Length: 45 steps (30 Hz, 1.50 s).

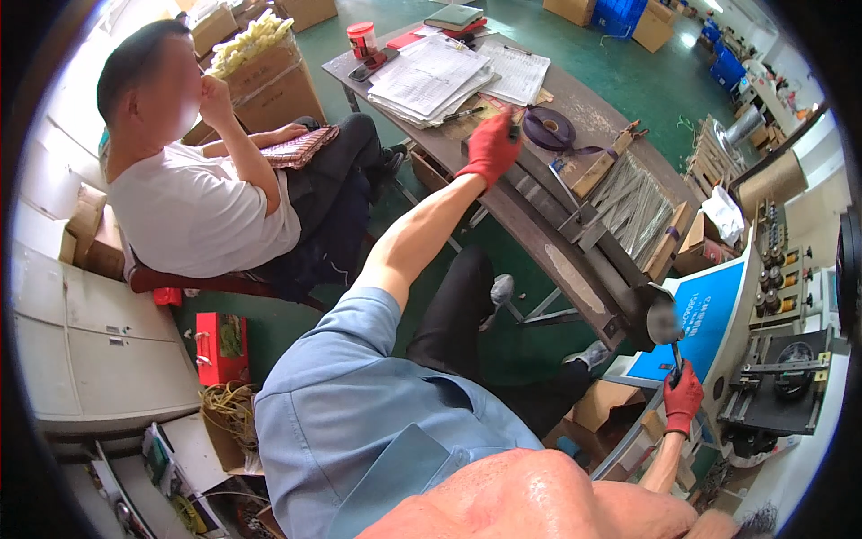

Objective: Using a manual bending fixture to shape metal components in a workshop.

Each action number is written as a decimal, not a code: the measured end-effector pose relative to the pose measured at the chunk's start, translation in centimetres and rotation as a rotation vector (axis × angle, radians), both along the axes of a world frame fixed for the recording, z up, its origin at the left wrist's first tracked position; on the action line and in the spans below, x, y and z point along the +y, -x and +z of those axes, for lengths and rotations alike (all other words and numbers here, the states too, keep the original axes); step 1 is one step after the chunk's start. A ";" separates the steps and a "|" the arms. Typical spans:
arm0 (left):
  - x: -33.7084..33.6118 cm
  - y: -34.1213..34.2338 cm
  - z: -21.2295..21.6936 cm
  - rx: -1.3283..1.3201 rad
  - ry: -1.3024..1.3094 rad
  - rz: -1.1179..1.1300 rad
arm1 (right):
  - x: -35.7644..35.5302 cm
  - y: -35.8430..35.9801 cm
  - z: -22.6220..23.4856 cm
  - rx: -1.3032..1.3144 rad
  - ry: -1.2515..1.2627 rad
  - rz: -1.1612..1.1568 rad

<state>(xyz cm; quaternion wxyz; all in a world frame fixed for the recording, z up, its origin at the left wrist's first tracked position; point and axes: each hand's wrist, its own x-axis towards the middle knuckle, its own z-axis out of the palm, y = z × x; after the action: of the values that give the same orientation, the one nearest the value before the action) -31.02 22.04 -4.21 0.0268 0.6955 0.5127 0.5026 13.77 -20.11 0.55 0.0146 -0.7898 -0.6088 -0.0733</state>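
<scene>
Along the near edge of the long table [600, 110], a dark metal bar [620, 280] ran to a round metal piece [662, 322] by the corner, and the red-gloved right hand [684, 400] was clamped on the handle [676, 357] just below that piece. Toward the bar's other end, the red-gloved left hand [491, 148] had its fingers curled, though whether they gripped anything could not be told, while a roll of purple tape [548, 128] and some thin strips [633, 207] lay nearby.
</scene>
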 end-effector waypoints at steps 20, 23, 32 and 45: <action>3.9 6.5 -6.9 -0.882 0.883 0.952 | 4.4 -4.4 0.7 0.337 0.338 -0.173; 4.2 6.3 -6.6 -0.825 0.835 0.966 | 3.7 -6.8 -0.4 0.153 0.172 0.031; 4.6 6.8 -7.8 -0.590 0.814 1.074 | 9.4 -9.4 1.2 0.226 0.620 0.106; 5.2 5.5 -5.0 -0.766 1.084 1.256 | 9.6 -7.1 1.5 -0.327 0.872 -0.042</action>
<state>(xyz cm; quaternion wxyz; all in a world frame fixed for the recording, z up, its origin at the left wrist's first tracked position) -36.56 27.21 -9.20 0.2397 -0.0336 0.9189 0.3114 20.89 -10.46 2.09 -0.4166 -0.7124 -0.5610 0.0657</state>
